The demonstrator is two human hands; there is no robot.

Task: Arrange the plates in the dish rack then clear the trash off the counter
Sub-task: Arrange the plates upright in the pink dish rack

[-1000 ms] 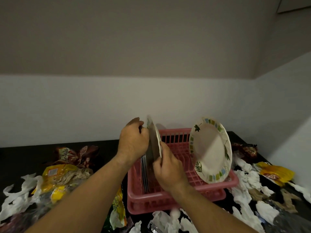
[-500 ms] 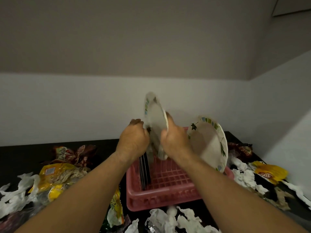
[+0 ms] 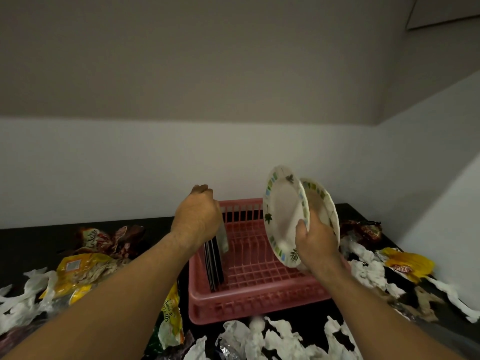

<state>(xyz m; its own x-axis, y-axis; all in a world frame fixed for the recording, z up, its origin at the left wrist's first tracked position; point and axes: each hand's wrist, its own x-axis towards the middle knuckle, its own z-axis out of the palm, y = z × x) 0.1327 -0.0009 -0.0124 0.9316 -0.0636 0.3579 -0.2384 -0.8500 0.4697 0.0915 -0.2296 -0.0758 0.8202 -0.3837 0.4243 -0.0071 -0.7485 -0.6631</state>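
**A:** What is lying nearest the person?

**B:** Crumpled white paper (image 3: 259, 339) is spreading along the near edge of the dark counter (image 3: 33, 237). A green and yellow chip bag (image 3: 170, 318) is lying just left of it, by the near left corner of the rack.

**A:** And the rack itself?

**B:** The pink dish rack (image 3: 259, 304) is sitting mid-counter between the two forearms. A few dark upright plates (image 3: 214, 266) are standing on edge in its left end.

**A:** What is the left hand doing?

**B:** The left hand (image 3: 197, 216) is reaching over those plates, its fingers curling down over their top edges and gripping them. A pale plate (image 3: 224, 239) is showing blurred just under the palm, and I cannot tell how it is sitting.

**A:** And the right?

**B:** The right hand (image 3: 315, 237) is holding a patterned plate (image 3: 283, 216) above the rack's right half. It is pinching the lower rim, with the thumb lying on the face. The plate is tilting with its face turned to the left.

**A:** Is anything behind it?

**B:** A second patterned plate (image 3: 323, 203) is leaning at the rack's right end, just behind the held one. I cannot tell whether the two are touching.

**A:** What about farther out?

**B:** White paper scraps (image 3: 368, 271) and a yellow packet (image 3: 410, 263) are lying to the right of the rack. A yellow wrapper (image 3: 78, 271) and brown wrappers (image 3: 104, 237) are lying to its left. A pale wall (image 3: 233, 152) is rising behind the counter.
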